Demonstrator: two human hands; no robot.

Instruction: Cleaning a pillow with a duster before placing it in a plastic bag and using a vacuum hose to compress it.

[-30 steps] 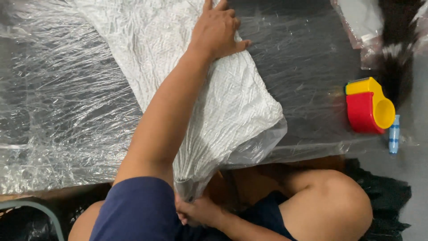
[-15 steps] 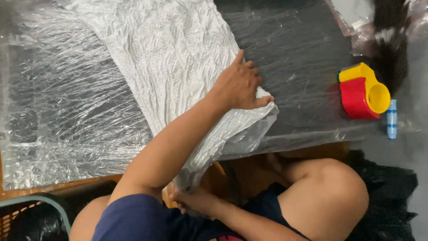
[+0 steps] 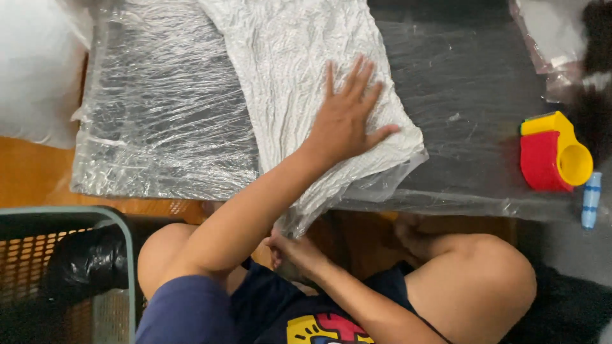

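A white crinkled garment [image 3: 299, 70] lies inside a clear plastic bag [image 3: 382, 185] on a dark board wrapped in plastic film [image 3: 159, 127]. My left hand [image 3: 347, 121] rests flat on the bagged garment near its closer end, fingers spread and palm down. My right hand [image 3: 293, 251] sits low by my lap and pinches the bag's gathered end, which hangs over the board's near edge. My knees are bent on either side of that hand.
A red and yellow tape dispenser [image 3: 554, 159] stands at the right on the board, with a small blue tube [image 3: 591, 200] beside it. A green basket [image 3: 121, 267] with a black bag [image 3: 89, 261] is at lower left. Another white bagged bundle [image 3: 32, 70] lies at upper left.
My left hand slid from the garment's far part down toward its near end, then settled flat with fingers spread. My right hand has stayed gripping the bag's end.
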